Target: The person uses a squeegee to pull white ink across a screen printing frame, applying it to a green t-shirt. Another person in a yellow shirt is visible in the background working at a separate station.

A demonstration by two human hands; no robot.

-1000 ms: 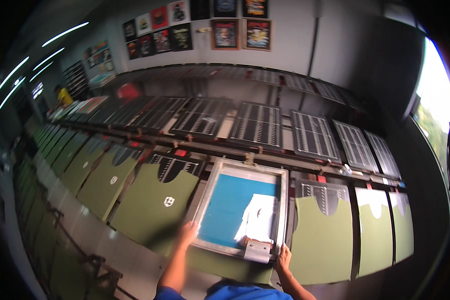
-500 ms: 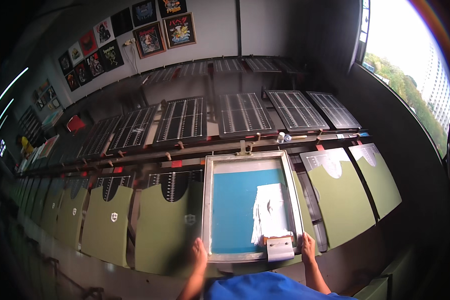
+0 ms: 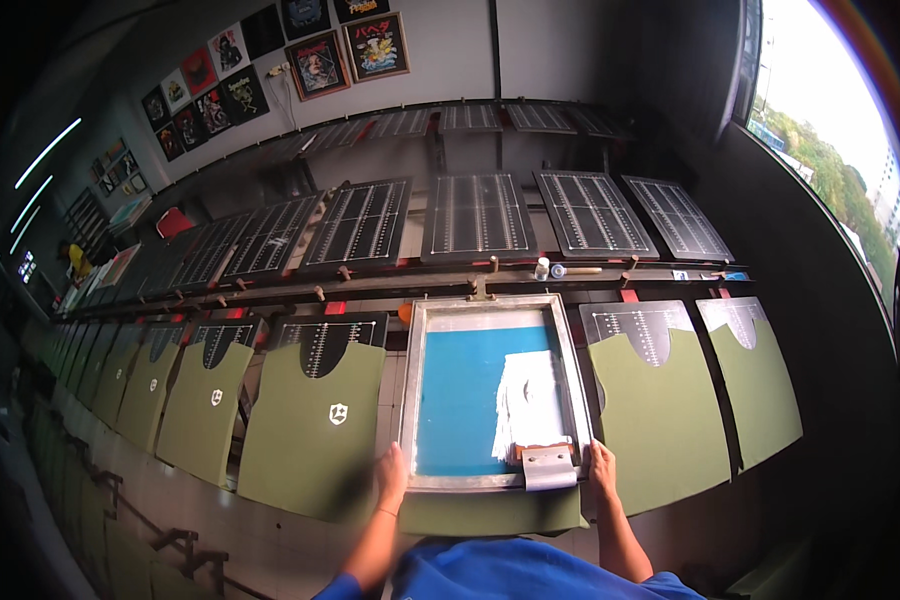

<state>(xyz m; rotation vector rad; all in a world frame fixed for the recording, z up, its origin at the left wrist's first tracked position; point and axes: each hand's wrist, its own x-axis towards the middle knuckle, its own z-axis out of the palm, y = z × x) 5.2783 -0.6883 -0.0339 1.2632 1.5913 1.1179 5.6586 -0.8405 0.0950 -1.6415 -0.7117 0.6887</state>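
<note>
In front of me is a metal-framed printing screen [image 3: 582, 380] with blue mesh [image 3: 455, 400]. White ink [image 3: 530, 400] is smeared over the right part of the mesh. A squeegee with a metal holder [image 3: 550, 468] leans on the frame's near right edge. My left hand [image 3: 391, 476] is closed on the frame's near left corner, and my right hand [image 3: 602, 468] grips the near right side. Under the screen lies a green shirt piece [image 3: 490, 512], only its near edge showing. Left of it, another green shirt piece [image 3: 300, 430] carries a white shield print [image 3: 339, 414].
More green shirt pieces [image 3: 660, 420] lie on boards to both sides. A rail [image 3: 410, 278] with pegs runs behind the screen, holding a small bottle [image 3: 542, 268] and a tape roll [image 3: 558, 271]. Dark marked boards [image 3: 480, 215] line the far side. A window [image 3: 830, 150] is at right.
The screen has shifted right relative to the shirt pieces, off the left one's edge and over the board in front of me. The shadow has left the shield print. My view has shifted slightly.
</note>
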